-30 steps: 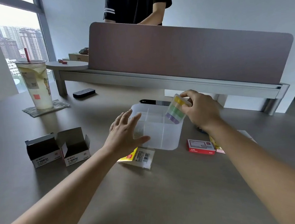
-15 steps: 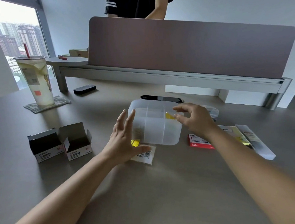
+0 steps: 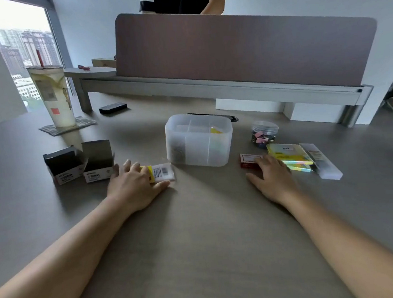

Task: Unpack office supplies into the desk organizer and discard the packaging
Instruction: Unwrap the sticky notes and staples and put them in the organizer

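The right hand no longer carries the coloured sticky tabs it held over the desk organizer 1 second ago; a yellow slip now shows inside the organizer's right compartment, so that item seems to be stowed. Both hands have dropped to the desk.

The left hand rests its fingers on the empty yellow-and-clear wrapper; whether they pinch it or only press it flat I cannot tell. This wrapper looks like the next piece of packaging to discard. The right hand lies flat with fingers straight, touching the near edge of the red box and gripping nothing.

Just left of the left hand stand 2 opened cartons, almost touching its fingertips, so a leftward sweep would knock them. Beyond the wrapper the organizer wall stands close. Right of the right hand lie the sticky-note pads and a clear case, with a jar of clips beyond them. Between the 2 hands, and nearer the body, the desk gives the most room for lifting either item away.
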`<move>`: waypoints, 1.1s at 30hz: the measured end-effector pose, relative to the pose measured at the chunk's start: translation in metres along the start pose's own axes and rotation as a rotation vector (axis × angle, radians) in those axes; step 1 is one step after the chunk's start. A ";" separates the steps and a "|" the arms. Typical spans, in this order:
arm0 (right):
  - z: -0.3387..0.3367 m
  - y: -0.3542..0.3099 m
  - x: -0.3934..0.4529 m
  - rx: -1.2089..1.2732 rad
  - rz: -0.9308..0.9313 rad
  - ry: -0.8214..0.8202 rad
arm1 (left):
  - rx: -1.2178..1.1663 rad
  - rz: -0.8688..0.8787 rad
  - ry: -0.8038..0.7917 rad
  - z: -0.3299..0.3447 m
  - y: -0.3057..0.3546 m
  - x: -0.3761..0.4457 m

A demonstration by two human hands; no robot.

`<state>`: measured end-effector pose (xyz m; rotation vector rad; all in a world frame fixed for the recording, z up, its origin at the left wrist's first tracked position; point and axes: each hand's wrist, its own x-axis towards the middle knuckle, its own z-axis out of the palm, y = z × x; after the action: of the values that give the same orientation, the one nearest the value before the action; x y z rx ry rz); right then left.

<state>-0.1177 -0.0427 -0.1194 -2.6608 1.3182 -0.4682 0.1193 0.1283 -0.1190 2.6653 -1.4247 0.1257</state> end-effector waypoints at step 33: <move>0.002 -0.044 -0.024 0.706 -0.239 0.087 | -0.857 0.354 -0.022 -0.007 0.064 -0.009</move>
<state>-0.0978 0.0025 -0.1149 -2.2037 0.6625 -0.8912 0.0605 0.1016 -0.1092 1.7241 -1.4865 -0.3949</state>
